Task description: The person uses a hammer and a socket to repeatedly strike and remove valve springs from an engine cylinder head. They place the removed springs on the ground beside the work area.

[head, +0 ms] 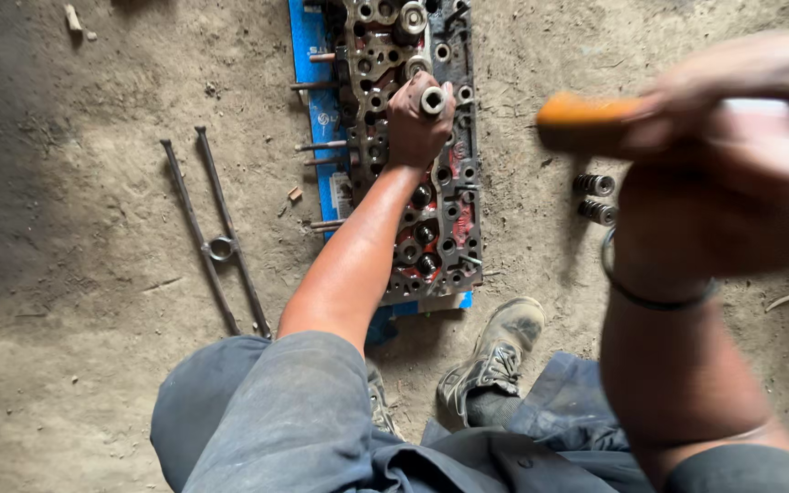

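The left hand [415, 128] clenches a short steel sleeve [432, 99], likely stiff, heavy, oily, at twelve o'clock over the engine head [449, 228]; the blurred right hand [741, 100] grips an orange handle [586, 123].

Loose parts on a dirt floor [75, 274]

A long two-armed metal tool [218, 239] lies left of the blue sheet [307, 55]; two coil springs [594, 197] sit to the right, near a worn shoe [495, 356].

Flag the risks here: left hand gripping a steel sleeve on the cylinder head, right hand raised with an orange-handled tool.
1. The left hand wraps the short steel sleeve; a stray swing of the orange-handled tool could hit knuckles.
2. The two coil springs lie loose on dirt and may pick up grit.
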